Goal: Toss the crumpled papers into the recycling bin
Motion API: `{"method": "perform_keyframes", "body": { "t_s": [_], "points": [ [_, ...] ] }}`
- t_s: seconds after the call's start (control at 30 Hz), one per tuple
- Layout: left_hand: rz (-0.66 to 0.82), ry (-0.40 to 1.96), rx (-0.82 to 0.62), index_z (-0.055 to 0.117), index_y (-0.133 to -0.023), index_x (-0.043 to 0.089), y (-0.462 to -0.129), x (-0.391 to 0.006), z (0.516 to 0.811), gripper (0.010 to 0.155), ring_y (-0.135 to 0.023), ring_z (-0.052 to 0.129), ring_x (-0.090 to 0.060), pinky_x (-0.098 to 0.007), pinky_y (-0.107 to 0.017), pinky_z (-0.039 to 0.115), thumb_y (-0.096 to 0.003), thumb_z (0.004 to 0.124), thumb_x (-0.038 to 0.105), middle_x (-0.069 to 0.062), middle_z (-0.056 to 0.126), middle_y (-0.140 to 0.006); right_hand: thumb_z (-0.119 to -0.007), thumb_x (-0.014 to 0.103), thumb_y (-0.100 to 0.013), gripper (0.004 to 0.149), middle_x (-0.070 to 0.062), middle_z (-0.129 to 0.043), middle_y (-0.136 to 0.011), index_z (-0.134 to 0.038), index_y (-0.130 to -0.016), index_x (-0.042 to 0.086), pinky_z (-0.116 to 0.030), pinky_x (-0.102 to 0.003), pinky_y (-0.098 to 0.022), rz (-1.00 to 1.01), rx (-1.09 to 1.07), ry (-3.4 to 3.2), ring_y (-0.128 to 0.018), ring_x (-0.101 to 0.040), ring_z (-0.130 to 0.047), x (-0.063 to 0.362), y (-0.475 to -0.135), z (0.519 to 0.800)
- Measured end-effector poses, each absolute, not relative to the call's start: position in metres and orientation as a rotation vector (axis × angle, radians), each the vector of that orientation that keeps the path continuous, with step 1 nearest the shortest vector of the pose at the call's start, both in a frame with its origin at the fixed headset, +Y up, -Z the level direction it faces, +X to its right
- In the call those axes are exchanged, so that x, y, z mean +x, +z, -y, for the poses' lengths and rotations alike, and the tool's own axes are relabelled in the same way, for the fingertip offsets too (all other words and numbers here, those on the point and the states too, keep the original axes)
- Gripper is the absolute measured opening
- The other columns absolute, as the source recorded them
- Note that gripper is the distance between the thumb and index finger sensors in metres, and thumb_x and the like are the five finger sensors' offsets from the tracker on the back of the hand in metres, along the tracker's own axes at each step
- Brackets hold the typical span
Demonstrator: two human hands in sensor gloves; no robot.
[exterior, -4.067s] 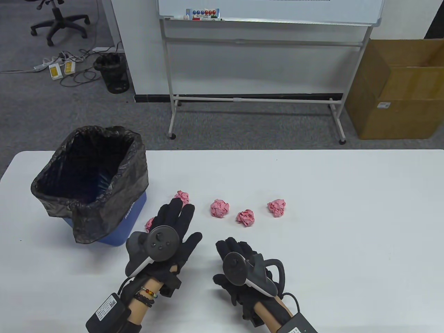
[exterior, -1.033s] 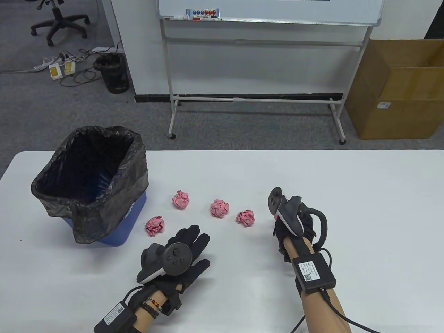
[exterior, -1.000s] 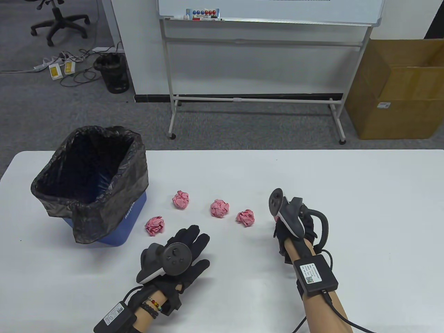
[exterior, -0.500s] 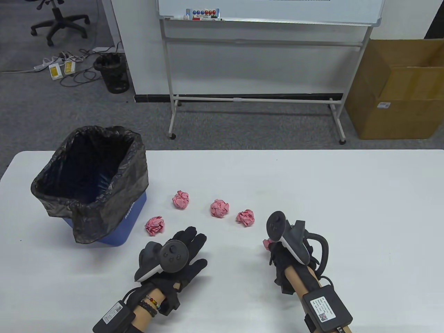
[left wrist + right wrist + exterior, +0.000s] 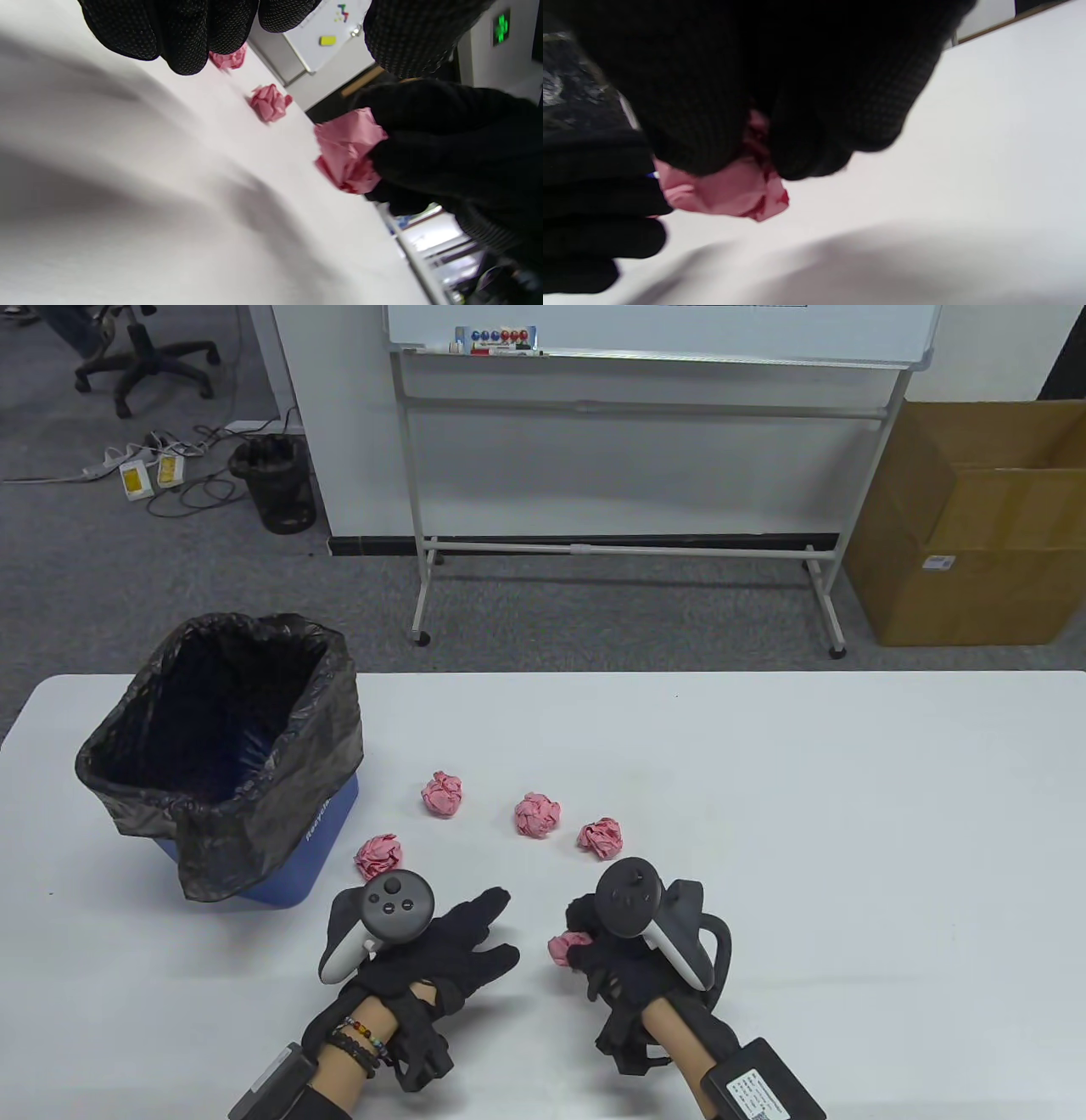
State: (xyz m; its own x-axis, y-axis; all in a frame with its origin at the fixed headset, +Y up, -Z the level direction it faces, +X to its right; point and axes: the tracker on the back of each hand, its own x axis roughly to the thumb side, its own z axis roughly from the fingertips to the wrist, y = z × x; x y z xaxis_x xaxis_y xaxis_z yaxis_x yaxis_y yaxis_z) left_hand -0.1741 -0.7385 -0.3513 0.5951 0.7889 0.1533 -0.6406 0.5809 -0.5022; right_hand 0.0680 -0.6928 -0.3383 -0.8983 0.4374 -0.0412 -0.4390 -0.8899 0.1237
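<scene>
My right hand (image 5: 585, 946) grips a pink crumpled paper ball (image 5: 562, 948) just above the table's front middle; the same held ball (image 5: 345, 152) (image 5: 725, 197) shows in both wrist views. My left hand (image 5: 471, 933) lies flat and open on the table just left of it, fingers pointing toward the right hand. Several more pink paper balls lie on the table: one (image 5: 379, 857) near the bin, one (image 5: 443, 794), one (image 5: 537, 814) and one (image 5: 601, 837). The blue recycling bin (image 5: 318, 836) with a black bag liner (image 5: 212, 729) stands at the left.
The white table (image 5: 848, 831) stretches bare to the right. Beyond its far edge stand a whiteboard on a wheeled frame (image 5: 628, 547), a cardboard box (image 5: 976, 526), a small black waste basket (image 5: 276, 483) and an office chair (image 5: 136, 356) on the carpet.
My right hand took the rightmost paper ball and carried it back and to the left, close to my left hand. The left hand turned its fingers rightward and stayed open.
</scene>
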Motion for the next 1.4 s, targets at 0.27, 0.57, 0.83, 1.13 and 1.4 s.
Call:
{"method": "perform_keyframes", "body": {
  "t_s": [0.27, 0.57, 0.83, 1.13, 1.4],
  "points": [
    [0.38, 0.979, -0.502, 0.04, -0.114, 0.013, -0.353, -0.172, 0.748, 0.087, -0.096, 0.082, -0.045, -0.057, -0.065, 0.075, -0.048, 0.074, 0.058, -0.029, 0.054, -0.115, -0.102, 0.037, -0.025, 0.055, 0.001, -0.101, -0.076, -0.09, -0.079, 0.032, -0.097, -0.021, -0.032, -0.213, 0.063, 2.508, -0.048, -0.014, -0.114, 0.053, -0.338, 0.691],
    [0.391, 1.065, -0.453, 0.07, -0.102, 0.01, -0.355, -0.172, 0.742, 0.065, -0.064, 0.112, -0.024, -0.04, -0.045, 0.097, -0.0474, 0.081, 0.044, -0.023, 0.091, -0.089, -0.101, 0.036, -0.026, 0.057, 0.002, -0.099, -0.079, -0.087, -0.081, 0.032, -0.096, -0.022, -0.036, -0.211, 0.1, 2.394, -0.053, -0.015, -0.113, 0.052, -0.336, 0.701],
    [0.318, 0.916, -0.331, 0.076, -0.097, 0.01, -0.353, -0.179, 0.729, 0.061, -0.06, 0.115, -0.024, -0.038, -0.043, 0.099, -0.0457, 0.085, 0.041, -0.023, 0.095, -0.086, -0.094, 0.044, -0.032, 0.068, -0.001, -0.082, -0.099, -0.074, -0.095, 0.031, -0.086, -0.037, -0.056, -0.187, 0.196, 2.399, -0.084, -0.026, -0.097, 0.054, -0.334, 0.708],
    [0.21, 0.787, -0.22, 0.077, -0.097, 0.01, -0.353, -0.197, 0.718, 0.061, -0.061, 0.115, -0.024, -0.039, -0.044, 0.099, -0.0452, 0.085, 0.041, -0.023, 0.095, -0.086, -0.088, 0.054, -0.032, 0.082, -0.002, -0.063, -0.112, -0.057, -0.105, 0.031, -0.068, -0.049, -0.071, -0.178, 0.306, 2.638, -0.104, -0.035, -0.071, 0.045, -0.325, 0.716],
    [0.102, 0.727, -0.011, 0.078, -0.096, 0.011, -0.359, -0.218, 0.687, 0.06, -0.061, 0.116, -0.023, -0.037, -0.043, 0.101, -0.0441, 0.087, 0.041, -0.023, 0.096, -0.086, -0.084, 0.061, -0.03, 0.091, -0.002, -0.046, -0.119, -0.044, -0.108, 0.034, -0.057, -0.054, -0.075, -0.131, 0.371, 2.845, -0.111, -0.037, -0.053, 0.041, -0.318, 0.716]
  ]
}}
